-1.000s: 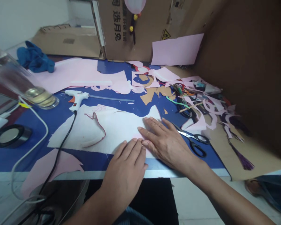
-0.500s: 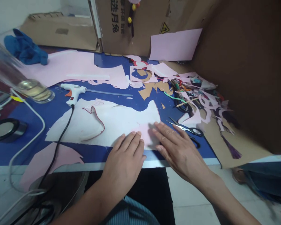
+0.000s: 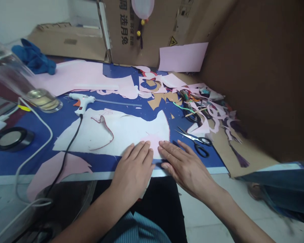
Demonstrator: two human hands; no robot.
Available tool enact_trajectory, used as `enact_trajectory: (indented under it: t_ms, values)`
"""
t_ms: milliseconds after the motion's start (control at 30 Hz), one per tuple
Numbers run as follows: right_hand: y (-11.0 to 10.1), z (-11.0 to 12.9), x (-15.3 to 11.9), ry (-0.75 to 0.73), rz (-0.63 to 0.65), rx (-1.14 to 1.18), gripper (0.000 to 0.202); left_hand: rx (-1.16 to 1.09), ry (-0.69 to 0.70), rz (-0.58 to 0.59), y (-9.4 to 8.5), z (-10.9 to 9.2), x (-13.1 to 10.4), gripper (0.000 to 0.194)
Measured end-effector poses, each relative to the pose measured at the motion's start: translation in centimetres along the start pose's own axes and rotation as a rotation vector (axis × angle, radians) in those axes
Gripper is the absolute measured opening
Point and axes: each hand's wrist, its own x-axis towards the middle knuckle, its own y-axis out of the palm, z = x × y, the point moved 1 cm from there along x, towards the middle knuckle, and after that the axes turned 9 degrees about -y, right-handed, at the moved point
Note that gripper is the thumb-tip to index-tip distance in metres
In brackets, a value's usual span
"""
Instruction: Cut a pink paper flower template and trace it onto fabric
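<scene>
Left of the black-handled scissors (image 3: 194, 138): red-stitched white cloth (image 3: 126, 130), spread on the blue surface (image 3: 101, 163) | our left hand (image 3: 133, 168) and right hand (image 3: 187, 165): flattened on it, gripping nothing | we should press evenly, smoothing scissors-ward without dragging

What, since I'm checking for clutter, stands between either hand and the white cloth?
Nothing visible: the left hand and right hand both have fingers on the white cloth, though their undersides are hidden. The black cord crosses the cloth's left part, away from both hands; the scissors lie off its right edge.
</scene>
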Motion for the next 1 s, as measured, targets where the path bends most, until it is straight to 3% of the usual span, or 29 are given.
enact_trajectory:
  t_ms: [167,367,500,633,767,900,1000]
  values:
    - [-0.5,0.0,1.2,-0.002,-0.013,-0.007,0.05,-0.002,0.006,-0.011,0.2,0.1,-0.1,0.043]
    - [0.8,0.1,2.0,-0.031,-0.024,0.064,0.047,-0.009,0.017,0.001,0.2,0.3,-0.1,0.045]
    - [1.1,0.0,1.8,-0.026,-0.037,0.068,0.046,-0.068,0.007,0.038,-0.7,1.6,-0.8,0.043]
    - [1.2,-0.1,1.7,-0.035,-0.04,0.061,0.045,-0.015,-0.043,-0.015,-2.0,3.0,-1.5,0.041]
    - [1.3,-0.1,1.7,-0.04,-0.038,0.042,0.045,-0.013,0.021,-0.035,-2.5,2.3,-0.8,0.043]
    - [1.3,-0.2,1.6,-0.046,-0.038,0.047,0.045,-0.038,0.111,0.011,-1.8,1.2,0.4,0.046]
    - [1.4,-0.2,1.6,-0.05,-0.065,0.051,0.045,-0.045,0.128,0.046,-1.0,1.5,0.5,0.043]
